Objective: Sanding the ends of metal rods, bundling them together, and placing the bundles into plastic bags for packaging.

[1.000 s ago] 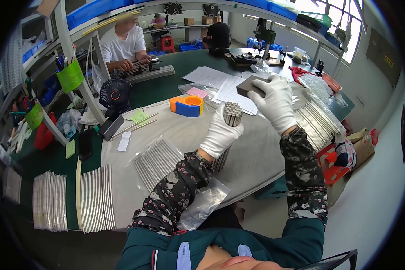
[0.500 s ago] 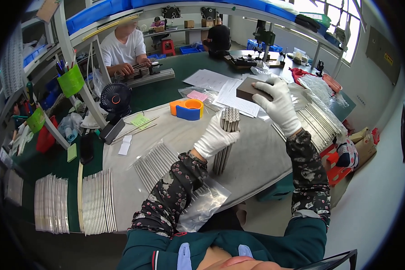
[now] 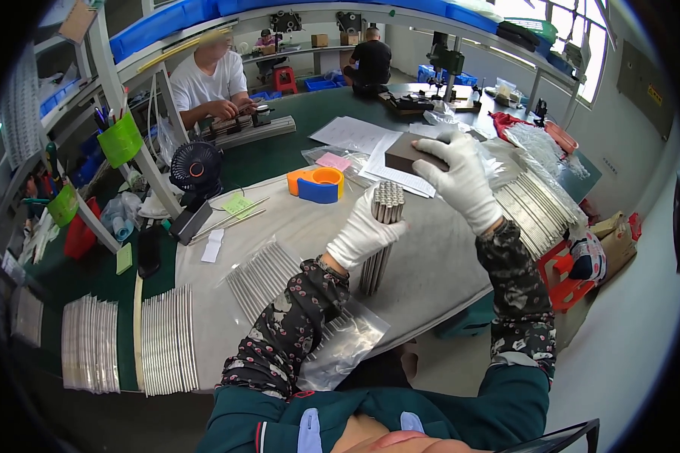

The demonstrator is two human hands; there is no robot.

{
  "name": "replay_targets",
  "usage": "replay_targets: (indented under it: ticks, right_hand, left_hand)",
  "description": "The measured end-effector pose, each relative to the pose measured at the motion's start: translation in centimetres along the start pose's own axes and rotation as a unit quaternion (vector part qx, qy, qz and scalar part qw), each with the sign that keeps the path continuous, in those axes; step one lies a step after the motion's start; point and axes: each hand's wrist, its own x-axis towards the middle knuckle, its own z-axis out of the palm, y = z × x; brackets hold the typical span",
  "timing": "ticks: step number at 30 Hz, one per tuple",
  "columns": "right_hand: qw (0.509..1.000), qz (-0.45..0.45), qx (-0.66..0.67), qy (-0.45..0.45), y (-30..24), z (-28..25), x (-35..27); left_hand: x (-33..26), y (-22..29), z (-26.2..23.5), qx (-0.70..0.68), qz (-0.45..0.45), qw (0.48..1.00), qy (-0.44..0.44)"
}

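My left hand [image 3: 363,232], in a white glove, is wrapped around an upright bundle of thin metal rods [image 3: 387,200]. The rods' upper ends rise above my fingers, and their lower part [image 3: 373,270] reaches down to the grey cloth. To the right, my right hand [image 3: 461,177], also gloved, grips a flat brown rectangular block [image 3: 403,157] above some printed papers. The block is up and to the right of the rods' tops, apart from them. A clear plastic bag [image 3: 347,340] and a row of rods [image 3: 263,273] lie beside my left forearm.
An orange and blue tape dispenser [image 3: 316,185] stands beyond my left hand. More rods lie at the right [image 3: 533,211] and at the left edge [image 3: 168,340]. A small black fan [image 3: 196,166] stands by the shelf post. Across the table sits a co-worker [image 3: 211,83].
My right hand has moved a little to the left with the brown block, nearer the rod bundle. My left hand keeps its hold on the rods.
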Motion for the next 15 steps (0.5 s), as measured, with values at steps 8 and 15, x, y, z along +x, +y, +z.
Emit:
replay_targets:
  ticks: [8,15]
  right_hand:
    - [0.997,0.012,-0.068,0.03,-1.9,-0.6,-0.5]
    - [0.998,-0.016,-0.036,0.05,-7.6,-1.7,-3.7]
  left_hand:
    - [-0.2,0.3,0.9,0.06,0.046,0.995,0.065]
    - [0.6,-1.2,2.3,0.256,0.227,0.936,0.088]
